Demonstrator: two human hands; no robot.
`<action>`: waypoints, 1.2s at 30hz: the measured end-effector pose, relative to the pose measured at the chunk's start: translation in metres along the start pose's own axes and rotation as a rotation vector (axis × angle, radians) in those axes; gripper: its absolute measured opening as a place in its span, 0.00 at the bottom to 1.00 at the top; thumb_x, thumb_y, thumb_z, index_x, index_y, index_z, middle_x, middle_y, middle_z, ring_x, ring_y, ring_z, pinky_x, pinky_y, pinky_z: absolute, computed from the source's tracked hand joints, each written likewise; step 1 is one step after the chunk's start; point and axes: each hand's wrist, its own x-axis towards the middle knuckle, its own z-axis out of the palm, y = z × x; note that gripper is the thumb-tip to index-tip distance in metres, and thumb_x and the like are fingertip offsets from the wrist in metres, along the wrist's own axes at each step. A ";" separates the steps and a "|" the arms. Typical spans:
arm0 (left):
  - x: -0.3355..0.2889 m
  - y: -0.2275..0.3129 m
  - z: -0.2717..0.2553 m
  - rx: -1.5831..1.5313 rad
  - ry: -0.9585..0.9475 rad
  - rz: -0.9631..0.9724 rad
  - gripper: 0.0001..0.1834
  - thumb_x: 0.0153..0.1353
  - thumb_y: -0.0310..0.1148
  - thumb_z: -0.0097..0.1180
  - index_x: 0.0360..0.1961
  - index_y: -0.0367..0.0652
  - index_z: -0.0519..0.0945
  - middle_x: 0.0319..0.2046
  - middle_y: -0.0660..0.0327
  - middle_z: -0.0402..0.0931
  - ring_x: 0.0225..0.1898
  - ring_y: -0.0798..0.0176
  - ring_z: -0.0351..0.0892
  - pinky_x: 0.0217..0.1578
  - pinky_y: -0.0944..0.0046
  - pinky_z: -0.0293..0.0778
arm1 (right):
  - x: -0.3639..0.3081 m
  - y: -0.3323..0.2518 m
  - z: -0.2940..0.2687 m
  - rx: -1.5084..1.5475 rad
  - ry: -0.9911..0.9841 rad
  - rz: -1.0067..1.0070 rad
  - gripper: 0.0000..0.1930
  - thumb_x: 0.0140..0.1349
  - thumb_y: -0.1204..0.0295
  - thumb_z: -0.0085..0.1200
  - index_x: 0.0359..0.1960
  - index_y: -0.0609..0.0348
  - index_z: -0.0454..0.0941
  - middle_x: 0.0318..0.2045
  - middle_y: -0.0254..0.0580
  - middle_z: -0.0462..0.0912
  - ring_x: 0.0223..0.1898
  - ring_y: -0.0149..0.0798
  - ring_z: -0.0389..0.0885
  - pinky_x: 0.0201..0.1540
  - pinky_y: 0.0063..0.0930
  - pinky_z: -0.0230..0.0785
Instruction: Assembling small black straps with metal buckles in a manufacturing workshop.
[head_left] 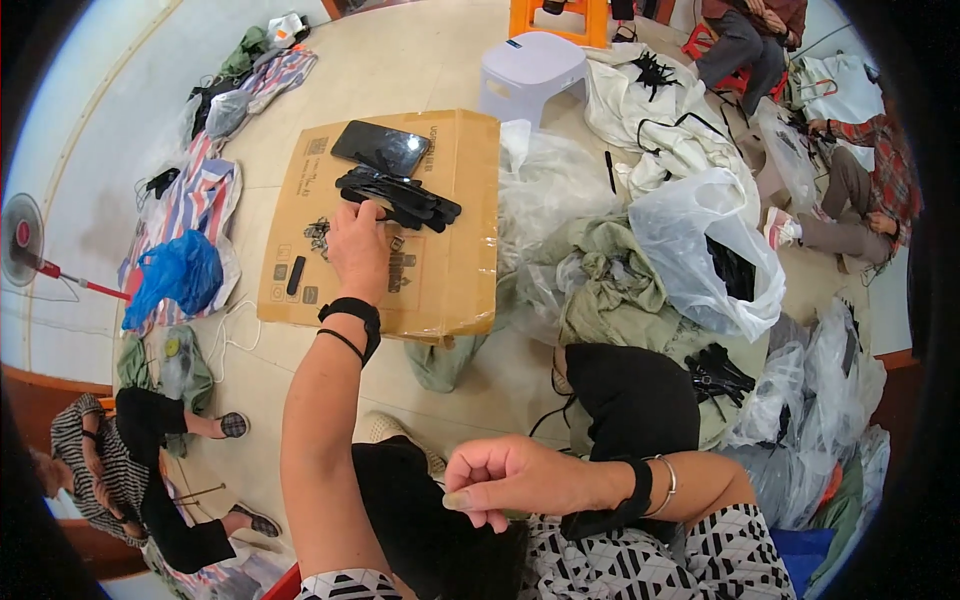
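My left hand [357, 250] reaches onto a brown cardboard sheet [440, 290], its fingers bent down at the near left end of a pile of flat black strips [400, 195]. What its fingertips grip, if anything, is hidden. Beside that hand lies a small heap of thin dark loops [318, 234], and a single short black strip [296, 275] rests nearer me. A black smartphone [380, 148] lies behind the pile. Above my lap, my right hand [515, 478] hangs with its fingers loosely curled in; nothing shows in it.
A white plastic stool [530, 72] stands beyond the cardboard. To the right are a white plastic bag [700, 250] with black pieces inside and olive cloth [610, 290]. A blue bag [180, 275] and a fan [22, 240] are at left. Other people sit around.
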 end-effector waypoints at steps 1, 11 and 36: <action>0.000 -0.001 0.001 0.000 0.000 0.001 0.08 0.50 0.27 0.58 0.32 0.48 0.75 0.35 0.62 0.68 0.43 0.56 0.70 0.41 0.57 0.68 | 0.000 -0.001 0.000 -0.007 0.000 -0.003 0.09 0.62 0.67 0.52 0.34 0.60 0.70 0.22 0.32 0.73 0.19 0.22 0.70 0.20 0.14 0.63; -0.004 -0.016 -0.011 -0.156 0.144 0.093 0.06 0.55 0.24 0.54 0.34 0.45 0.75 0.34 0.61 0.75 0.41 0.55 0.73 0.47 0.59 0.63 | 0.006 0.006 0.001 -0.076 0.007 -0.037 0.09 0.62 0.67 0.52 0.33 0.59 0.71 0.21 0.32 0.74 0.17 0.22 0.71 0.19 0.15 0.63; -0.137 0.071 -0.206 -1.458 0.030 -0.426 0.16 0.60 0.24 0.50 0.50 0.35 0.69 0.28 0.63 0.73 0.26 0.71 0.74 0.31 0.72 0.76 | 0.024 -0.008 0.001 -0.432 0.475 -0.872 0.08 0.63 0.73 0.47 0.42 0.62 0.69 0.29 0.33 0.76 0.30 0.22 0.73 0.32 0.17 0.66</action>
